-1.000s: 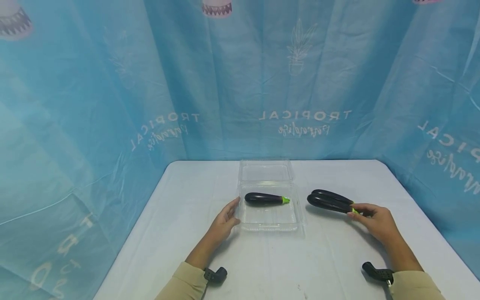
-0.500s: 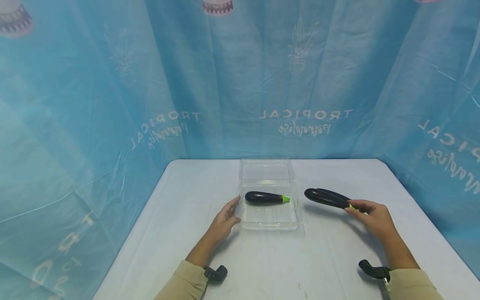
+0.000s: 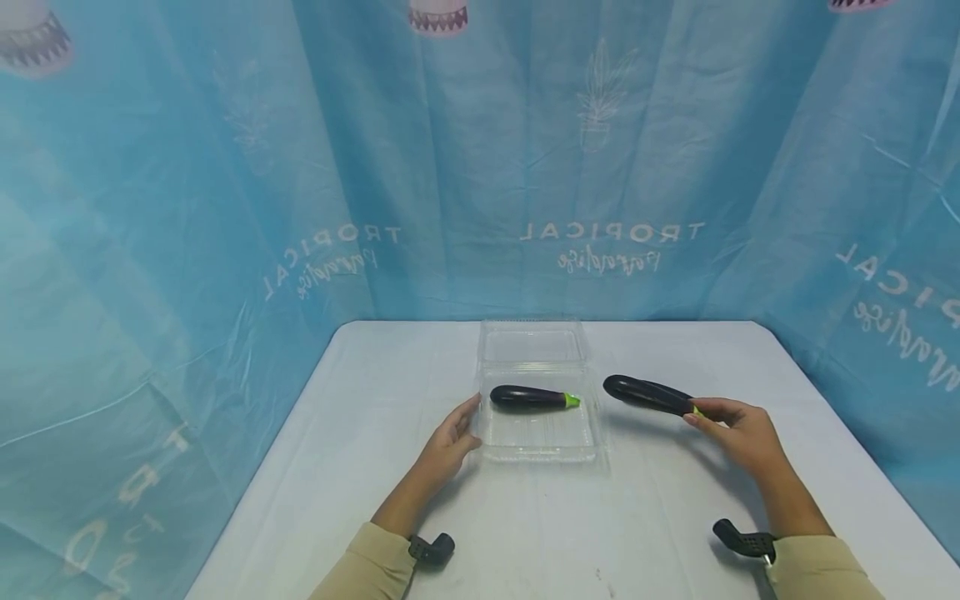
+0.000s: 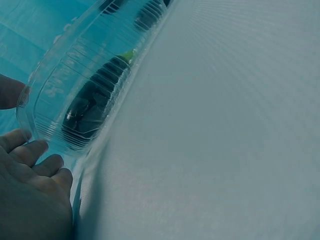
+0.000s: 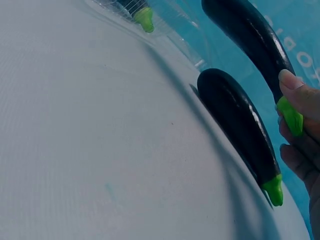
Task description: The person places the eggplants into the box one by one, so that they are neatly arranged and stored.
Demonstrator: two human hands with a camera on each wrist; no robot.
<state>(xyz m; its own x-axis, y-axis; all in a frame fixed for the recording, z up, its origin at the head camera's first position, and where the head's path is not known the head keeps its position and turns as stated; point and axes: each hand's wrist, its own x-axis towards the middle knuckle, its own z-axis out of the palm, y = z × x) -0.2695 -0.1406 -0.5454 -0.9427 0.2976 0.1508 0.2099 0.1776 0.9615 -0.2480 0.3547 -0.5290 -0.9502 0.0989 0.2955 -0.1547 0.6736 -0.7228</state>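
Observation:
My right hand (image 3: pixel 738 433) pinches an eggplant (image 5: pixel 250 42) by its green stem end, its dark body pointing left and raised over the table. A second eggplant (image 5: pixel 240 125) lies on the table below it, mostly hidden behind the held one in the head view. Left of them, a clear plastic clamshell box (image 3: pixel 540 433) stands with its lid (image 3: pixel 531 343) folded back. A third eggplant (image 3: pixel 528 397) lies inside, green stem to the right. My left hand (image 3: pixel 444 446) touches the box's left edge with thumb and fingertips, fingers relaxed.
A white cloth covers the table (image 3: pixel 540 533). Blue printed curtains (image 3: pixel 465 167) hang behind it and along both sides. A black wrist device (image 3: pixel 431 550) sits on the left wrist and another black wrist device (image 3: pixel 742 540) on the right.
My right hand has moved a little left and away from me with the held eggplant, which now covers most of the one behind it. The left hand and the box stay put.

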